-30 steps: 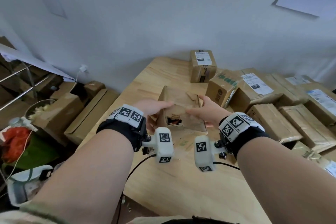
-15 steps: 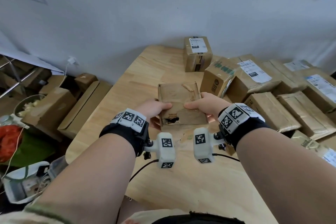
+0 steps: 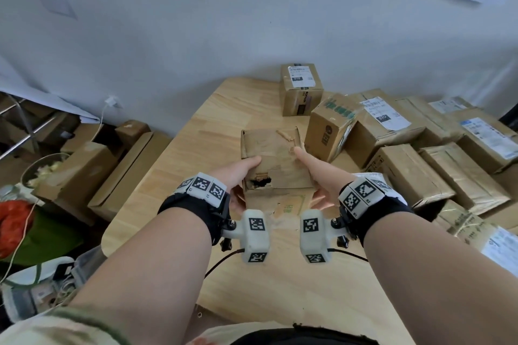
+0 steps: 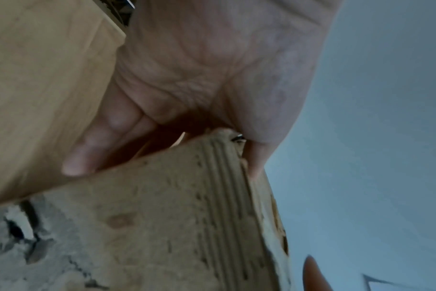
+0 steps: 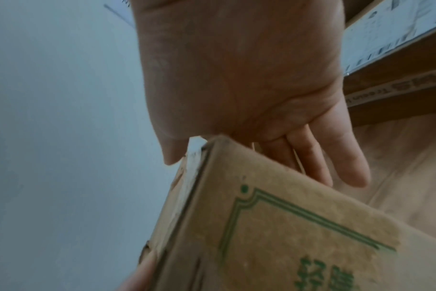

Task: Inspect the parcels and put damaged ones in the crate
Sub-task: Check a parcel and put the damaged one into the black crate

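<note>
Head view: worn brown parcel held up above the wooden table, between both hands. Left hand clamped on parcel's left side, thumb on top face, other fingers hidden underneath. Right hand on parcel's right side, thumb laid along top face, fingers under. Ragged torn hole in near-left corner of top face, beside left thumb. Scuffed strip near far edge. Pile of taped cardboard boxes on table to the right, several with white shipping labels; small labelled box standing alone at the far edge by the grey wall. More cartons on the floor left of table. No crate identified in view.

Left wrist view: palm of left hand against parcel corner, thumb down one face, fingers extended along the opposite face — gripping parcel. Torn, cracked patch on cardboard at lower left. Table surface behind, wall to the right. Blurred.

Right wrist view: right hand wrapped over parcel edge, thumb one side, fingers on the other — holding parcel. Green printed border and green characters on near face. Labelled box behind at upper right. Tip of another finger at bottom edge, owner unclear.
</note>
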Available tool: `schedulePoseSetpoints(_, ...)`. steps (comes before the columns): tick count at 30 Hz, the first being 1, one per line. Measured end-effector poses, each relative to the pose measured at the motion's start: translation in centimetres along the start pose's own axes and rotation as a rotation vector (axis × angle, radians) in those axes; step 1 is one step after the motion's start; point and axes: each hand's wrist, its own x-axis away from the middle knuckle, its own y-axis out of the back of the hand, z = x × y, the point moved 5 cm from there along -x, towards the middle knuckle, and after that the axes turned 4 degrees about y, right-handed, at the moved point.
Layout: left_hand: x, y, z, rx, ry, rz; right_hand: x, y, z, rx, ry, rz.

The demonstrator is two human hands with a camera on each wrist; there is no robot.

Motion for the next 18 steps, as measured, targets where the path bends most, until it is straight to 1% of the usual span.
schedulePoseSetpoints(3, 1.0, -0.2, -0.6, 0.054, -0.017, 0.041, 0.6, 1.0, 0.4, -0.078, 0.031, -0.024)
schedulePoseSetpoints(7, 3.2, 0.3, -3.1, 0.163, -0.154, 0.022, 1.7, 2.6, 1.8, -0.192, 0.130, -0.111)
schedulePoseSetpoints(9, 3.8, 0.3, -4.0, 0.199, -0.177, 0.028, 1.8, 3.3, 2.2, -0.247, 0.173, -0.128)
schedulePoseSetpoints(14, 3.7, -0.1, -5.5, 0.223, -0.235, 0.057, 2.9, 3.7, 2.6, -0.340, 0.235, -0.125)
schedulePoseSetpoints(18, 4.6, -1.7, -5.7, 0.226, -0.270, 0.145, 3.4, 3.6, 2.7, -0.390, 0.274, -0.057)
